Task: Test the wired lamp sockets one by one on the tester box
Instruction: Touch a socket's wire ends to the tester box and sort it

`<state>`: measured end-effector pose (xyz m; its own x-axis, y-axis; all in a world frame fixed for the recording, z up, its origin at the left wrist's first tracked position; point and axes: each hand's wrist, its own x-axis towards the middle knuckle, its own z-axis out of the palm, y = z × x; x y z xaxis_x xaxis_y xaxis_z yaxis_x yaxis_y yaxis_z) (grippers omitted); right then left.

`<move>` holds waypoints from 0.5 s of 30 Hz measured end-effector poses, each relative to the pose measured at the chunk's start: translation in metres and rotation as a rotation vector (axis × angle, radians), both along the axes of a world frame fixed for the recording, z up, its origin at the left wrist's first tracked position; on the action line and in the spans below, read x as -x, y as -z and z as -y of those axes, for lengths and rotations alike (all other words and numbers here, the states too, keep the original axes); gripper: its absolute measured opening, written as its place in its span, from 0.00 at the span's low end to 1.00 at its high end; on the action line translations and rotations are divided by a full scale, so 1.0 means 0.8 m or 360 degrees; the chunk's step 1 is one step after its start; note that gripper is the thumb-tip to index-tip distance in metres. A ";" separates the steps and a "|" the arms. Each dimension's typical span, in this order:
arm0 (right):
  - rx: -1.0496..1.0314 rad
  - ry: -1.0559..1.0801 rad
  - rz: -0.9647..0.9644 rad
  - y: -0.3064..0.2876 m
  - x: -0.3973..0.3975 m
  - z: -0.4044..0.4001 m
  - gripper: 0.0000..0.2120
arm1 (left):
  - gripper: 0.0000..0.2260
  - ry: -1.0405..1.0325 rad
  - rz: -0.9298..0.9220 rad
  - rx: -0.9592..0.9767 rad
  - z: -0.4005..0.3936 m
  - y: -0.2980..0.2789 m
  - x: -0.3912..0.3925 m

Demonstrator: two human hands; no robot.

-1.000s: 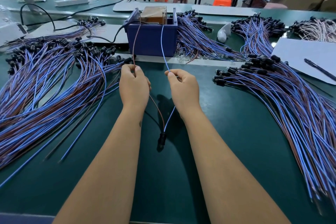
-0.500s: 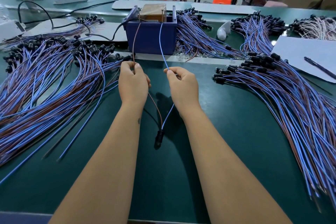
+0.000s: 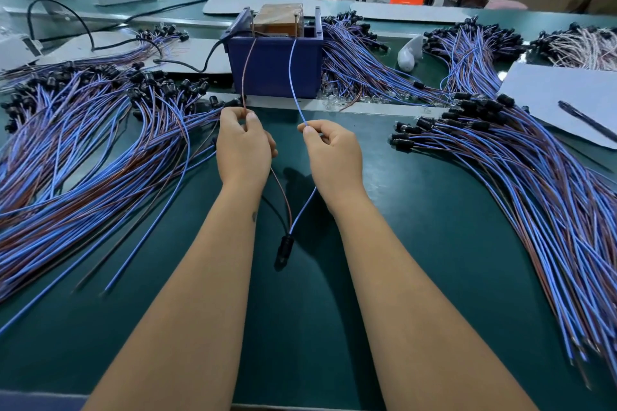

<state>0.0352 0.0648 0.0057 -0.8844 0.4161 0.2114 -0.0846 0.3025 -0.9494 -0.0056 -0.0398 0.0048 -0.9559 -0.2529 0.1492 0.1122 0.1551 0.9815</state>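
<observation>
Left hand (image 3: pixel 243 143) pinches brown wire (image 3: pixel 244 77) | right hand (image 3: pixel 334 150) pinches blue wire (image 3: pixel 293 77) | no legible writing

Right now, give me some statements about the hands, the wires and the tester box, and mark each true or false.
1. The left hand pinches the brown wire. True.
2. The right hand holds the black socket. False: it pinches the blue wire; the socket hangs below, between the forearms.
3. Both wires run up to the top of the blue tester box. True.
4. The tester box sits at the near table edge. False: it sits beyond the hands.
5. Wired-socket bundles lie on both sides. True.
</observation>
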 end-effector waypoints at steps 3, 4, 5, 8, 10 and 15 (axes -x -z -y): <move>-0.0013 -0.0008 0.0000 -0.001 0.000 0.000 0.08 | 0.05 -0.0006 0.0002 -0.0008 0.000 0.000 0.001; -0.0018 -0.0010 -0.0003 -0.001 0.000 0.000 0.08 | 0.05 -0.0006 0.0002 -0.0008 0.000 -0.001 0.001; -0.0019 -0.0010 -0.0006 -0.001 0.000 0.000 0.08 | 0.05 -0.0005 0.0001 -0.0004 0.000 -0.001 0.001; -0.0013 -0.0011 -0.0007 0.000 0.000 0.001 0.08 | 0.05 -0.0005 -0.0001 0.0012 0.000 0.000 0.001; -0.0007 -0.0012 -0.0008 0.000 0.000 0.000 0.08 | 0.05 -0.0002 -0.0002 0.0008 0.000 0.000 0.001; 0.0036 0.0003 -0.0041 -0.002 -0.002 0.001 0.08 | 0.05 -0.0003 -0.0006 -0.0001 0.001 0.000 0.001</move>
<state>0.0366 0.0643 0.0072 -0.8778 0.4230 0.2248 -0.1087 0.2812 -0.9535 -0.0061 -0.0405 0.0046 -0.9548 -0.2550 0.1529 0.1157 0.1549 0.9811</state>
